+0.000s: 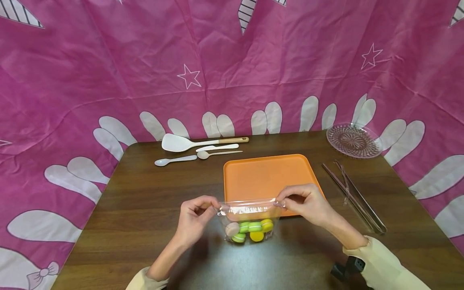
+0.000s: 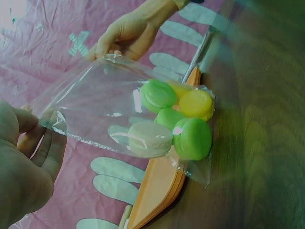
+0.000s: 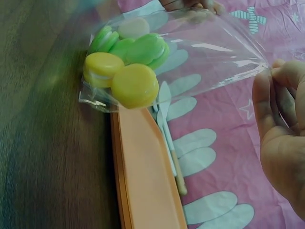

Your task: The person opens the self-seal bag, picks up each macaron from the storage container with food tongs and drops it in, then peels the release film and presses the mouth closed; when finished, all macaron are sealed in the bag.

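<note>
A clear plastic bag [image 1: 250,207] hangs between both hands, just in front of the orange tray [image 1: 266,177]. Inside its lower part lie several macarons: green ones [image 2: 193,138], yellow ones [image 3: 135,86] and a pale one [image 1: 232,229]. My left hand [image 1: 195,219] pinches the bag's upper left corner between thumb and fingers. The upper right corner is pinched by my right hand [image 1: 308,203]. Along the top, the bag's edge is stretched taut between the two hands. Both wrist views show the macarons gathered at the bag's bottom end.
Behind and to the left lie a white spatula [image 1: 177,143] with a wooden handle, a white knife [image 1: 217,148], a beige spoon [image 1: 204,154] and a white spoon [image 1: 163,162]. Metal tongs [image 1: 362,205] lie right of the tray. A clear plate [image 1: 353,140] sits at the back right corner.
</note>
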Demonstrator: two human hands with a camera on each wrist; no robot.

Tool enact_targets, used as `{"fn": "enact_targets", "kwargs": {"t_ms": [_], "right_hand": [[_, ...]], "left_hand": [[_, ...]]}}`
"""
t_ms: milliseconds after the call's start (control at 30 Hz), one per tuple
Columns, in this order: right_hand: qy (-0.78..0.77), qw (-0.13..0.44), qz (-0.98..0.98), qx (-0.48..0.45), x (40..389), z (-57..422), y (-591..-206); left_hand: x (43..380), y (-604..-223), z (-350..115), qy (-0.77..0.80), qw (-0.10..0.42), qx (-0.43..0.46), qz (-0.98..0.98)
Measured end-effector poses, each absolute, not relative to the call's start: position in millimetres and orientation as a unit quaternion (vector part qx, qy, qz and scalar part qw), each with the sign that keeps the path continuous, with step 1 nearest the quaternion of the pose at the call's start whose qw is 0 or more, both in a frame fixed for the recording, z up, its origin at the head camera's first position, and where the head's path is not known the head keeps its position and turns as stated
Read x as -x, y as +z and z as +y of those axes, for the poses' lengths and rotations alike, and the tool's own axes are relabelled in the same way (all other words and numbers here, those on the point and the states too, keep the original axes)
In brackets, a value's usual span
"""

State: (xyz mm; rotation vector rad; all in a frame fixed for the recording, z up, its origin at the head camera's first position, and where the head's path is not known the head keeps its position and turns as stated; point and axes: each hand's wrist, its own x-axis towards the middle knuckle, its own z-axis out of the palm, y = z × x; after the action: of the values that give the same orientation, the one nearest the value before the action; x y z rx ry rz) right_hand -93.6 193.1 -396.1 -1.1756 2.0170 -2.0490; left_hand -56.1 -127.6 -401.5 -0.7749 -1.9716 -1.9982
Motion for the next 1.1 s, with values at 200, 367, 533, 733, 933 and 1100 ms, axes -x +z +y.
{"fn": "enact_targets", "kwargs": {"t_ms": [200,367,533,733,933,1100], "right_hand": [[-0.647,0.037,0.651,0.395,96.6,198.2,-394.3],[-0.646,0.037,0.613,0.453,100.3,199.8,-390.4],[-0.647,0.045,0.618,0.444,100.1,199.7,-388.2],[-0.621,0.012,0.667,0.41,97.8,199.5,-388.5],[-0.605,-0.038,0.669,0.43,97.6,195.8,-387.6],[-0.602,-0.057,0.66,0.447,97.9,193.6,-386.7]], "left_hand": [[59.1,-401.8,-129.1,-0.691,0.082,0.291,-0.657],[59.9,-401.8,-130.2,-0.688,0.08,0.303,-0.654],[61.1,-401.2,-131.3,-0.682,0.073,0.314,-0.657],[63.5,-400.9,-132.1,-0.666,0.071,0.326,-0.667],[64.3,-400.6,-131.7,-0.653,0.078,0.303,-0.69],[64.5,-400.6,-130.3,-0.655,0.099,0.303,-0.685]]}}
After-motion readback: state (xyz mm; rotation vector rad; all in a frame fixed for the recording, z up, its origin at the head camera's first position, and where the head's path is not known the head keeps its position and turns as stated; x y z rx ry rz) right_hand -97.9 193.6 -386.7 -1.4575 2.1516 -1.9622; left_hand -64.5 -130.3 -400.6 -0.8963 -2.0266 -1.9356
